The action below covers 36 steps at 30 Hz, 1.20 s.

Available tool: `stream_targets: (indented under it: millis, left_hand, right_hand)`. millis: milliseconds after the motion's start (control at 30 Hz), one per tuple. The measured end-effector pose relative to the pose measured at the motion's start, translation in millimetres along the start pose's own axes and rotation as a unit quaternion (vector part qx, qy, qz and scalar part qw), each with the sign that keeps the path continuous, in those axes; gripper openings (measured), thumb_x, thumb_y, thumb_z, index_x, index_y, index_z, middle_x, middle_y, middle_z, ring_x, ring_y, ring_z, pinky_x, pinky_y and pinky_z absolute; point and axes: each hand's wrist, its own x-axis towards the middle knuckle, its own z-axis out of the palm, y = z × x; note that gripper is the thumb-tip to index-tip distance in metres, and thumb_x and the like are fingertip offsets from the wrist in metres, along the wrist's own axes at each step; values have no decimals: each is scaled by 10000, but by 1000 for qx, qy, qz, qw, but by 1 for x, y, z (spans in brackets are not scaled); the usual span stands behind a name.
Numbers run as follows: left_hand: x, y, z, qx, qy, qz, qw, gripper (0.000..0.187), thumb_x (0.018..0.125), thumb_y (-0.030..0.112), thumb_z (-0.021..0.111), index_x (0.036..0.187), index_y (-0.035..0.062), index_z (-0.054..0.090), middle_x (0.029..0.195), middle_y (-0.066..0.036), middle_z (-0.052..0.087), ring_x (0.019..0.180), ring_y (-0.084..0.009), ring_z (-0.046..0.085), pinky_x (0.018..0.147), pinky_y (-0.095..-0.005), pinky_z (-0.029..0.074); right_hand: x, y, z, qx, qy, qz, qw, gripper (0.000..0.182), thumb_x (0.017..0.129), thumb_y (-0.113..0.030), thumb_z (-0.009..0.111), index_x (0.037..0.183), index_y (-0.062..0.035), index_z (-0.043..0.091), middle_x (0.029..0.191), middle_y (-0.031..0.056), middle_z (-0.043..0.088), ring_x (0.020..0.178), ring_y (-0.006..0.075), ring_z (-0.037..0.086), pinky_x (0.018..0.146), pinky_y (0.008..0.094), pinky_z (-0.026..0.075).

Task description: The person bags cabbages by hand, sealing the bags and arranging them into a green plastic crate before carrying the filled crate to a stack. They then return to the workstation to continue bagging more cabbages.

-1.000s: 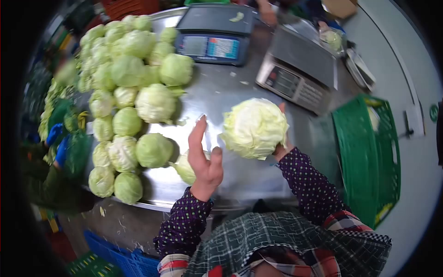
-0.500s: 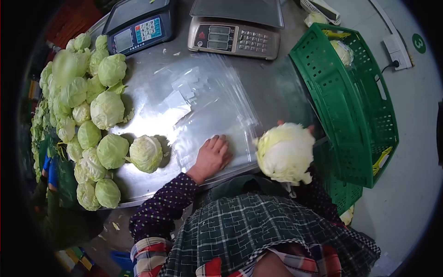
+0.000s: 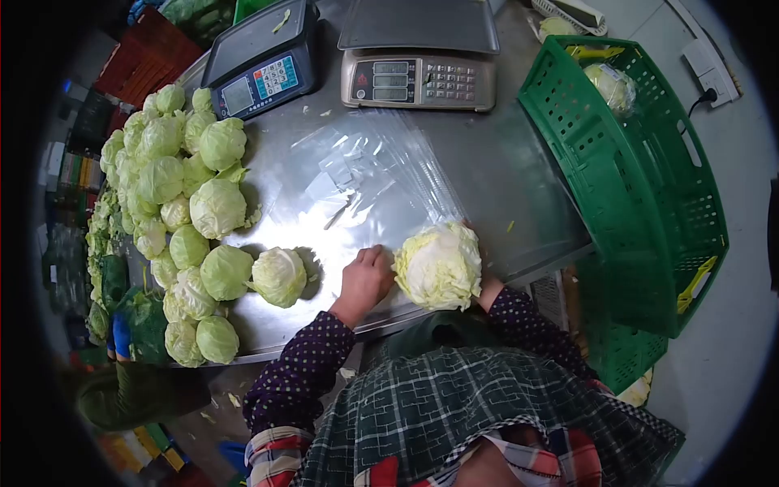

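A pale yellow-white cabbage (image 3: pixel 441 266) with ruffled leaves is at the table's front edge, with my right hand (image 3: pixel 490 290) around its right side. Most of that hand's fingers are hidden behind the cabbage. Just left of it, my left hand (image 3: pixel 365 280) is closed, knuckles up, at the near end of a spread stack of clear plastic bags (image 3: pixel 398 174). Its fingertips are tucked out of sight and appear to pinch the bag film. To the left sits a single cabbage (image 3: pixel 278 277) beside a heap of green cabbages (image 3: pixel 217 209).
Two weighing scales, a dark one (image 3: pixel 261 85) and a silver one (image 3: pixel 418 79), stand at the back of the metal table (image 3: pixel 519 162). At right, a green crate (image 3: pixel 617 187) holds a wrapped cabbage (image 3: pixel 610 88). A person's dark sleeve (image 3: pixel 122 398) shows at lower left.
My right hand has brought the cabbage left and over the table's front edge, next to my left hand. The left hand's fingers have curled in more. The whole view has shifted slightly.
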Motion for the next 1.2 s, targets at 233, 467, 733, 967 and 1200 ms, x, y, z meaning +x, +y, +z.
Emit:
stream_targets:
  millis: [233, 467, 733, 967, 1200]
  left_hand:
    - [7, 2, -15, -64, 63, -99, 991, 184, 729, 3, 626, 906, 54, 628, 866, -79, 636, 703, -245, 626, 614, -349, 515]
    - [5, -1, -40, 235, -218, 21, 947, 393, 673, 7, 572, 1059, 57, 626, 1020, -94, 557, 789, -214, 610, 604, -332, 489]
    - [34, 45, -80, -94, -149, -75, 982, 810, 590, -52, 547, 1379, 54, 397, 1415, -77, 427, 786, -291, 648, 602, -340, 527]
    - [48, 69, -79, -75, -79, 16, 994, 787, 584, -48, 581, 1352, 29, 433, 1425, -107, 418, 679, -251, 651, 528, -319, 512]
    - [80, 87, -86, -83, -105, 56, 989, 774, 572, -12, 601, 1328, -20, 440, 1449, -137, 373, 616, -244, 629, 521, -319, 503]
  right_hand:
    - [13, -2, -2, -20, 5, 8, 1000, 593, 877, -572, 460, 1122, -50, 600, 1087, 128, 634, 989, 249, 613, 940, 405, 460]
    - [5, -13, 27, -30, 41, 67, 996, 564, 870, -556, 478, 1091, -58, 623, 1057, 129, 644, 984, 271, 615, 919, 417, 478]
    - [-3, -34, 84, -184, 2, 105, 977, 679, 932, -536, 401, 1404, -50, 362, 1334, 131, 475, 1191, 207, 491, 1023, 348, 383]
    - [-36, -68, 44, -541, -71, 86, 834, 979, 829, -443, 657, 1492, -48, 56, 1481, 136, 259, 1336, 193, 303, 1073, 311, 294]
    - [-27, -64, 85, -644, 133, 107, 746, 864, 864, -376, 609, 1478, -40, 102, 1082, 145, 591, 711, 174, 641, 509, 256, 528]
